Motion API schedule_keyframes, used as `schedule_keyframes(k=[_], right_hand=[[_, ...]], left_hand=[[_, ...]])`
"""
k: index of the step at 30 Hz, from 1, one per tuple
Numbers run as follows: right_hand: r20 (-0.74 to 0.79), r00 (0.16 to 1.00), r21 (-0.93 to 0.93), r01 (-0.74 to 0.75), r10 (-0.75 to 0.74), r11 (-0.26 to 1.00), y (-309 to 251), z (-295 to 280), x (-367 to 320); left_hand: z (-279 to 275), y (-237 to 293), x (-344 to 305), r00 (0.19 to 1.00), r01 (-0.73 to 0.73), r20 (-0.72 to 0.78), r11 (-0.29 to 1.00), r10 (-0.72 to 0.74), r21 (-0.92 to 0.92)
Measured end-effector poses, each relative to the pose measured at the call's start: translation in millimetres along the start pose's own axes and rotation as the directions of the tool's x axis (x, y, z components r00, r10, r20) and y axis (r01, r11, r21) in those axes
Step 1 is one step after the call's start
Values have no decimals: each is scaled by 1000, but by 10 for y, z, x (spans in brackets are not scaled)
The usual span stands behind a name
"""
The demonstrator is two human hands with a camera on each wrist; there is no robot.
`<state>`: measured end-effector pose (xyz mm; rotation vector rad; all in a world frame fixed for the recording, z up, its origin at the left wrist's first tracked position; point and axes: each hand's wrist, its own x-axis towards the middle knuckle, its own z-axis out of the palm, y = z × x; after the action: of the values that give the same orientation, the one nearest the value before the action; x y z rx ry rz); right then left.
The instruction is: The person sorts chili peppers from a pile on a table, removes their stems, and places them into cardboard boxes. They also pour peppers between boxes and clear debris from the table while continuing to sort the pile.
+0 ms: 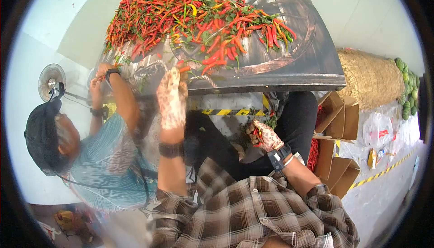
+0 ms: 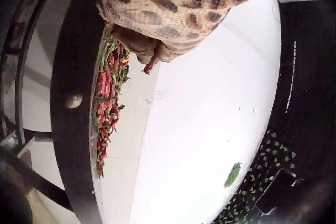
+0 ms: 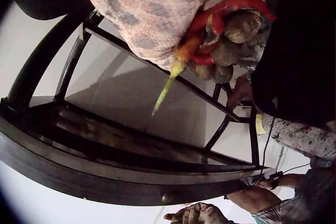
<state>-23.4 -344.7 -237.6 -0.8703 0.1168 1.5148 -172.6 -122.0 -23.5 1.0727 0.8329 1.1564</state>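
My left hand (image 1: pixel 172 101), in a spotted cloth glove, reaches up to the near edge of the table (image 1: pixel 289 83). It pinches a red chili pepper (image 1: pixel 184 69), whose tip (image 2: pixel 151 65) sticks out below the glove in the left wrist view. Lower down, by my right thigh, my right hand (image 1: pixel 266 137) in a matching glove grips several chili peppers (image 3: pixel 231 6). One of them, orange with a pale green stem (image 3: pixel 167 90), points out from the fist. A large heap of red chilies (image 1: pixel 153 17) with green stems covers much of the tabletop.
Another person (image 1: pixel 99 153) in a cap sits at my left, hands at the table. To the right stand open cardboard boxes (image 1: pixel 337 116), a bulging woven sack (image 1: pixel 370 78) and a pile of green striped fruit (image 1: pixel 409 89). A fan (image 1: pixel 51 79) stands at far left.
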Motion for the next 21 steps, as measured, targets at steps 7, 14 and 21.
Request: schedule_keyframes(k=[7,14,21], right_hand=[[237,971,-46,-12,23,999,14,-176,56],[472,867,8,-187,162,982,-119,13,-109],[307,949,-108,-41,73,993,47,54,-68]], left_hand=[[-158,-291,-810,968,93,216,983,-126,157],[-67,-705,-1352,777,313,307,761,-549,569],[-34,-929,-1405,619,-461,698,553,-359,693]])
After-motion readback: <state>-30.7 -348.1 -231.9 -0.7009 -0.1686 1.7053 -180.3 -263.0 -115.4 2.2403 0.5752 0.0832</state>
